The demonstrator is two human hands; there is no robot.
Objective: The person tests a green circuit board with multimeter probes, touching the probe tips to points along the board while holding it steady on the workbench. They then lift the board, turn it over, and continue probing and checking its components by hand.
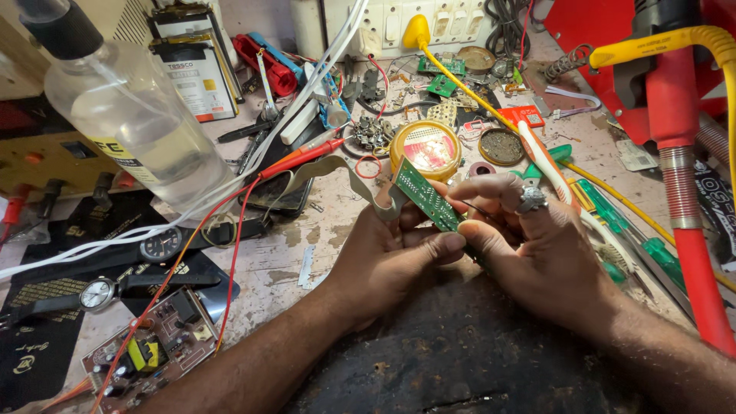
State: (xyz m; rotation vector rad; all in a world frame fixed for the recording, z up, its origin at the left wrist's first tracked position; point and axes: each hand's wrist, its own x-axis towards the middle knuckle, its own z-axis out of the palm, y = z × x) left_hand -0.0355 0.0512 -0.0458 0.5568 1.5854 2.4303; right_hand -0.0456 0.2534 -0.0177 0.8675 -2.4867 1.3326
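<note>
Above the dark mat [460,360], both hands pinched a green board [426,201]: left hand [383,257] fingers under it, right hand [529,245] fingertips on its lower end. It looked light, stiff, fragile; edges seemed safest to grip.

Both forearms are bare: no sleeve, cuff, glove or wristband shows on either arm up to the picture's lower edge. The left hand [383,257] wears nothing, its fingers [441,247] free of rings. The right hand [537,253] carries one ring [531,199], silver-coloured and bulky, with a raised, ornate, knobbly top that catches the light. It sits on a middle finger of that hand. Nails on both hands are short and plain. No watch is worn on either wrist.
</note>
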